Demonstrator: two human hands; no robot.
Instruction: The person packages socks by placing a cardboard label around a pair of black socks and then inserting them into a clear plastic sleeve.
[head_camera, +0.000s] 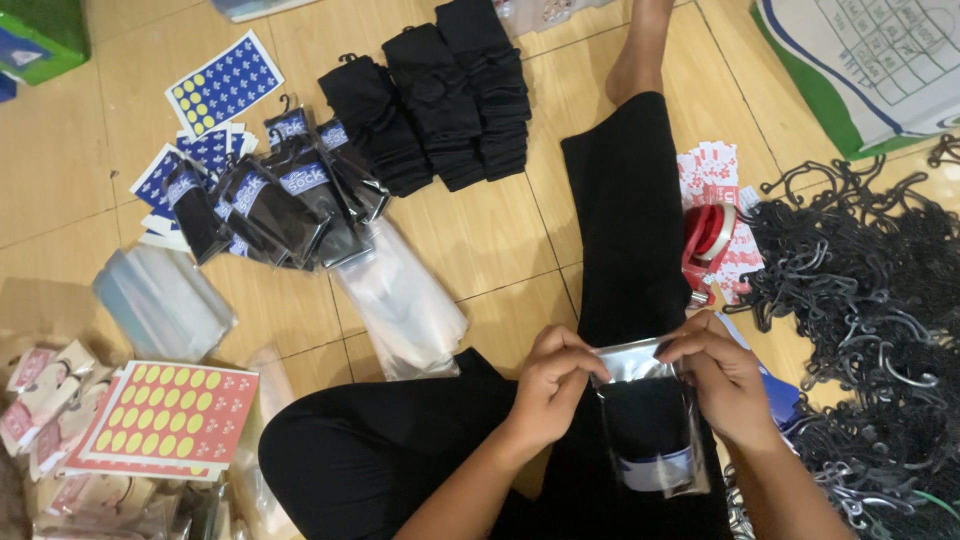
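Both hands, left hand (553, 385) and right hand (722, 375), pinch the top of a clear plastic sleeve holding black socks (650, 425) above black-trousered legs (625, 250)

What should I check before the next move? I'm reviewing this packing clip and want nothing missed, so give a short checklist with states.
1. Both hands on the bag: left hand and right hand pinch the top of the clear bag: ok.
2. Black sock inside the bag: ok.
3. Top flap sealed: cannot tell.
4. Tape dispenser close to the right hand: ok.
5. Empty bags lying nearby on the floor: ok.
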